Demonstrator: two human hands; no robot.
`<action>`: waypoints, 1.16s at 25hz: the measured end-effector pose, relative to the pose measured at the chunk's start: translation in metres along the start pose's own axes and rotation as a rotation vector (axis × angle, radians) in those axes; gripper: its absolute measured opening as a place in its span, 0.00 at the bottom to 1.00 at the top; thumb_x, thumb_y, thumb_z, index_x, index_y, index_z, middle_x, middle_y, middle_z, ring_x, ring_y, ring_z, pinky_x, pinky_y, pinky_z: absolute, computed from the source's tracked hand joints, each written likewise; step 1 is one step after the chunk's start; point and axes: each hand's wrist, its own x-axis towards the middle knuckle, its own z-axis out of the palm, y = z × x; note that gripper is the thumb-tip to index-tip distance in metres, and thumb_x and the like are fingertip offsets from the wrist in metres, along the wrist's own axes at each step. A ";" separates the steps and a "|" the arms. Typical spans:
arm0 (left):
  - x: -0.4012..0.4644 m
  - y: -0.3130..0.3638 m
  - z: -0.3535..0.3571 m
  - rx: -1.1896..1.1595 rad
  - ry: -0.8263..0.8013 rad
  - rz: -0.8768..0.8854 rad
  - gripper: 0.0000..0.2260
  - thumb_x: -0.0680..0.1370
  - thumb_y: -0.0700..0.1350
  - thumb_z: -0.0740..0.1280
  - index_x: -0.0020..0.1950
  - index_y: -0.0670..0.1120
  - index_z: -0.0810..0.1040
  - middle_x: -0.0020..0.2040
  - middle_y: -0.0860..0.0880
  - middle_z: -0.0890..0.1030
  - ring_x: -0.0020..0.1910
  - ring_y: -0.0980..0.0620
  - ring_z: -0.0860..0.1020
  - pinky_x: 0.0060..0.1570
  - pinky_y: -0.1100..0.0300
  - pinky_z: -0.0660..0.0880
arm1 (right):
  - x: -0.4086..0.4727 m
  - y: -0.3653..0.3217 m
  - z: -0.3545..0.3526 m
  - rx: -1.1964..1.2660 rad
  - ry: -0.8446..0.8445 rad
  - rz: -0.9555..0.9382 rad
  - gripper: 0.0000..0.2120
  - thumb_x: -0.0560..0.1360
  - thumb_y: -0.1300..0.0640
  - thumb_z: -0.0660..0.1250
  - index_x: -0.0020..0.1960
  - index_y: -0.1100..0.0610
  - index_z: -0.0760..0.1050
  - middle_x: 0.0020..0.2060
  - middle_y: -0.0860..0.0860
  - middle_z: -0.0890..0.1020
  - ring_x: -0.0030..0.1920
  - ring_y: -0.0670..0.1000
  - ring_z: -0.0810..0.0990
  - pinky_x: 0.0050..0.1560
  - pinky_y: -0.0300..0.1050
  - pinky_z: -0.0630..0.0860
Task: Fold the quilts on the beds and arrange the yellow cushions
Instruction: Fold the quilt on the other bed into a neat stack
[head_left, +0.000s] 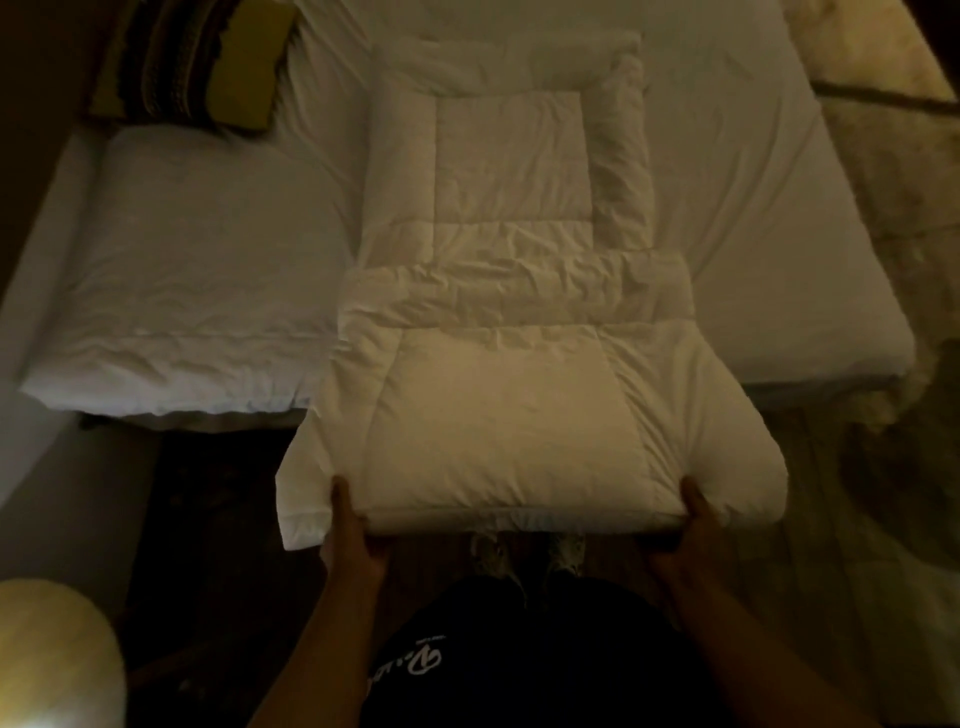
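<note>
A white quilt (504, 270), folded into a long narrow strip, lies across the bed (753, 208) and overhangs its near edge. My left hand (353, 530) grips the strip's near end at its left corner, thumb on top. My right hand (680, 525) grips the right corner the same way. The near end is lifted off the mattress above the floor. A yellow cushion (244, 67) with a dark patterned band leans at the bed's far left corner.
A white pillow (192, 280) lies on the bed to the left of the quilt. A shaggy pale rug (893, 218) covers the floor on the right. Dark wooden floor runs under my feet. A round lit lamp shade (52, 654) glows at bottom left.
</note>
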 end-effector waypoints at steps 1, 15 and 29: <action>-0.005 0.008 0.013 0.023 0.023 0.041 0.46 0.55 0.68 0.80 0.70 0.58 0.71 0.64 0.50 0.78 0.58 0.42 0.79 0.53 0.36 0.78 | 0.004 -0.004 0.008 0.019 -0.014 -0.032 0.35 0.62 0.44 0.78 0.67 0.50 0.75 0.61 0.56 0.81 0.62 0.61 0.78 0.62 0.66 0.73; 0.049 0.120 0.228 0.330 -0.053 0.542 0.30 0.67 0.56 0.72 0.67 0.46 0.76 0.62 0.44 0.79 0.58 0.41 0.79 0.56 0.40 0.79 | 0.055 -0.119 0.223 -0.135 -0.126 -0.486 0.28 0.74 0.50 0.72 0.70 0.57 0.71 0.63 0.51 0.78 0.58 0.53 0.80 0.41 0.40 0.82; 0.081 0.252 0.506 0.324 -0.194 0.542 0.20 0.78 0.44 0.68 0.68 0.37 0.72 0.57 0.41 0.78 0.51 0.38 0.80 0.44 0.41 0.80 | 0.132 -0.246 0.479 -0.224 -0.107 -0.626 0.24 0.73 0.55 0.72 0.66 0.62 0.73 0.55 0.54 0.81 0.43 0.48 0.84 0.31 0.37 0.78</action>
